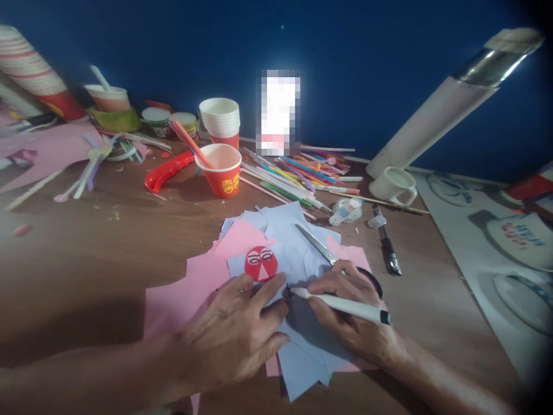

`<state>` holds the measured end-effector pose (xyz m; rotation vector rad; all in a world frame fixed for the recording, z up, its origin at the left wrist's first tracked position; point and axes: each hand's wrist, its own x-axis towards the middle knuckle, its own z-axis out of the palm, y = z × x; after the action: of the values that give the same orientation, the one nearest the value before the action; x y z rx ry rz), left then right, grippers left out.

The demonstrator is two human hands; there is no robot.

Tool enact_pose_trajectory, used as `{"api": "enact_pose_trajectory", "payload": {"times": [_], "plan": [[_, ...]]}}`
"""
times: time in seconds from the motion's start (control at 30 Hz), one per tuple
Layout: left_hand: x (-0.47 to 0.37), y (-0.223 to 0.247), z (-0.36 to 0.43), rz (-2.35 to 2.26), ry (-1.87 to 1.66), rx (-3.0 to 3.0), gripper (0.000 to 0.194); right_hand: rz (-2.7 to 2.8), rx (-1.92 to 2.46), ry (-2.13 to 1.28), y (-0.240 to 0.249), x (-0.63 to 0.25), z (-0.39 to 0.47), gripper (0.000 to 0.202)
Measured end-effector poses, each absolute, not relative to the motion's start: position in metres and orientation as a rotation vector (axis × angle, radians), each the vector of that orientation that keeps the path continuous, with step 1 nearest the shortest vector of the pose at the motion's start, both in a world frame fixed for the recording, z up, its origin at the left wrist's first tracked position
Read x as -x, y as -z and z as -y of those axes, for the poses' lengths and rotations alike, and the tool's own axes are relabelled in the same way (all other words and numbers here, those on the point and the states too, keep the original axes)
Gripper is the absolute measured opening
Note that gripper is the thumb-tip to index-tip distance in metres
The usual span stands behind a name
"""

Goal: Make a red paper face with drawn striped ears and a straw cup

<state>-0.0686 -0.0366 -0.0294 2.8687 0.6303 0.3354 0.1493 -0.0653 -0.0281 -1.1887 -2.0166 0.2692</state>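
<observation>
A white marker [352, 307] with a dark end rests in my right hand [352, 300], its fingers closed round it. The marker's tip touches the bluish paper [309, 340], beside a small dark mark. My left hand [242, 328] lies on the paper pile with its fingers spread, just below a red round cutout [261, 263] that bears drawn eyes and a pale triangle. Pink paper [173, 300] shows under the bluish sheets. Scissors [317, 243] lie beyond my right hand, which partly hides their black handle.
A red paper cup [220, 173] holding an orange strip, a red-handled tool [168, 172], colourful sticks [298, 173] and a white mug [394, 185] stand or lie behind the papers. A black pen [390, 253] is at the right. A tall white tube [432, 121] leans at the back right.
</observation>
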Motion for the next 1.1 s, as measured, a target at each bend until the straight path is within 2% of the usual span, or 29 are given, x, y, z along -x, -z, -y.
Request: {"api": "enact_pose_trajectory", "payload": {"times": [1.1], "plan": [[0.0667, 0.0275, 0.0339, -0.583, -0.404, -2.899, 0.028, 1.994, 1.275, -0.216, 0.0308, -0.1511, 0.0661, 0.009]]}}
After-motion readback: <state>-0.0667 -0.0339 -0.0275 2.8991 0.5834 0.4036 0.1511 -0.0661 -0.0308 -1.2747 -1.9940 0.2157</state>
